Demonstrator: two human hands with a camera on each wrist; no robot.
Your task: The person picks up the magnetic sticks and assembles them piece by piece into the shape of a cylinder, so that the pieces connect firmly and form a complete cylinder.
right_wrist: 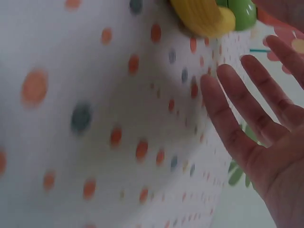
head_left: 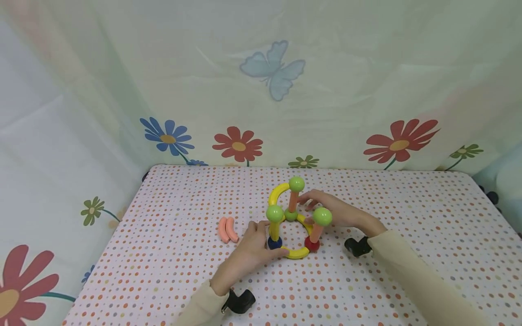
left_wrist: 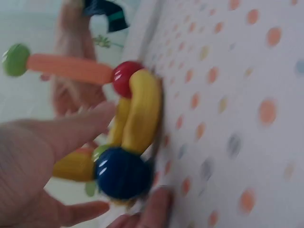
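Observation:
Between the hands stands a ball-and-stick building toy. Its ring of yellow curved sticks (head_left: 297, 253) joins a blue ball (head_left: 275, 243), a red ball (head_left: 312, 245) and a green ball (head_left: 291, 215) on the table. From these rise a yellow post (head_left: 274, 230) and two orange posts (head_left: 316, 233), each topped by a light green ball (head_left: 322, 216). My left hand (head_left: 253, 248) is around the blue-ball corner, thumb stretched along the front curved stick, fingers beside the ball (left_wrist: 123, 173). My right hand (head_left: 335, 209) lies at the right side, its fingers spread in the right wrist view.
Two loose orange curved sticks (head_left: 227, 230) lie side by side left of the toy. A dotted cloth (head_left: 171, 253) covers the table. Behind it hangs a pale curtain (head_left: 346, 68) printed with flowers and a butterfly. Each wrist wears a black camera (head_left: 357, 247).

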